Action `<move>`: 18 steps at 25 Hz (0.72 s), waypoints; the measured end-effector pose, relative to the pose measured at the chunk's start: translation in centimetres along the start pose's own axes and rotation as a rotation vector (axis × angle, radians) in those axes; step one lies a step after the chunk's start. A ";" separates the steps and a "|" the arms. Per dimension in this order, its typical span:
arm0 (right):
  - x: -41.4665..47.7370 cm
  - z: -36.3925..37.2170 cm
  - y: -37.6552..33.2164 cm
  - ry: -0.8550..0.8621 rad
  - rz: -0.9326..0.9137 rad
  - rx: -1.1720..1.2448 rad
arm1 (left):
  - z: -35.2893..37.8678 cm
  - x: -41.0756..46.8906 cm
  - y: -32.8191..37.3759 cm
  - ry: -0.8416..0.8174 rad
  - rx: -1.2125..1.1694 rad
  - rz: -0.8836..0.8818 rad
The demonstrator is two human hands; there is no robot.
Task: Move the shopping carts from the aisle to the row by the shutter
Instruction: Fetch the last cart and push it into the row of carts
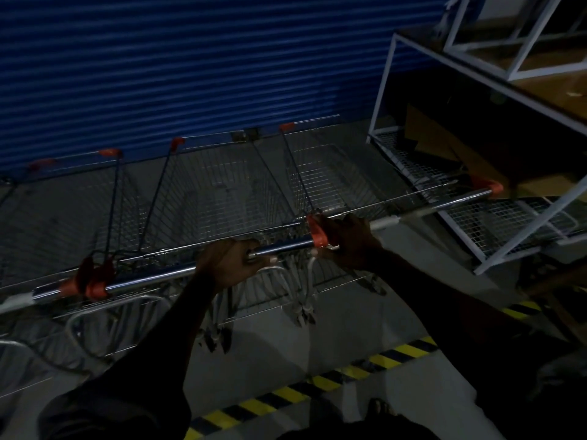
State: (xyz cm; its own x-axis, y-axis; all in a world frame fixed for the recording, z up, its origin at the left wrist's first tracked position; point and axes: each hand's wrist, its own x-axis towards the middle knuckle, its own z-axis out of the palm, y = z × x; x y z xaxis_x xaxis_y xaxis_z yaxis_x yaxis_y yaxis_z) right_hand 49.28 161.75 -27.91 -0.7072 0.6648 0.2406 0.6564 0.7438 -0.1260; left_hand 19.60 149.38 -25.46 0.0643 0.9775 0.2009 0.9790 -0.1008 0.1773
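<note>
**Carts lined up at the blue shutter, both hands on the handles**

Dim light covers a grey concrete floor [349, 331] that runs up to a blue ribbed shutter [190, 65] filling the upper left of the view. A yellow-and-black hazard stripe [317, 382] crosses the floor diagonally near the bottom.

Wire shopping carts stand side by side, their noses pointing toward the shutter. The middle cart [222, 192] sits straight ahead, with a right cart [336, 173] touching or nearly touching its side and a left cart [63, 211] beside it on the other side. Their chrome handle bars form one nearly continuous line, tipped with orange end caps.

The left hand [228, 265] is closed around the chrome handle bar [158, 276] of the middle cart, fingers wrapped over the top. The right hand [346, 241] is closed at the junction where an orange end cap [317, 235] meets the neighbouring cart's handle; whether it grips one bar or both is hard to tell in the dark. Both forearms reach forward, in dark sleeves.

To the right, a white metal frame rack [386, 87] with a wire mesh lower shelf [495, 223] stands just beside the right cart, and a brown cardboard piece [444, 144] leans inside it.
</note>
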 end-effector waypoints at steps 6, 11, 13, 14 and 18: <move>-0.1 0.2 0.2 -0.043 -0.017 -0.015 | -0.5 -0.6 0.5 -0.005 0.029 -0.002; 0.1 0.4 0.3 -0.108 0.030 -0.032 | -0.6 -0.7 0.3 -0.026 -0.011 -0.004; 0.1 0.1 0.1 -0.157 0.056 -0.051 | -0.6 -0.8 0.6 -0.032 -0.005 0.006; 0.1 0.2 0.2 -0.179 0.071 -0.044 | -0.6 -0.8 0.7 -0.028 0.000 0.010; 0.3 0.3 0.4 -0.220 0.047 -0.047 | -0.9 -0.9 1.0 -0.081 0.044 -0.009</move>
State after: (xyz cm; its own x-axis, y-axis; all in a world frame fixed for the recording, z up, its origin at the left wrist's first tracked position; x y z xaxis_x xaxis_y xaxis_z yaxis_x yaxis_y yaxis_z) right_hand 49.30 162.27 -28.15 -0.7121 0.7018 0.0195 0.6982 0.7108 -0.0855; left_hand 20.33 148.25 -24.56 0.0694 0.9903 0.1203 0.9870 -0.0857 0.1358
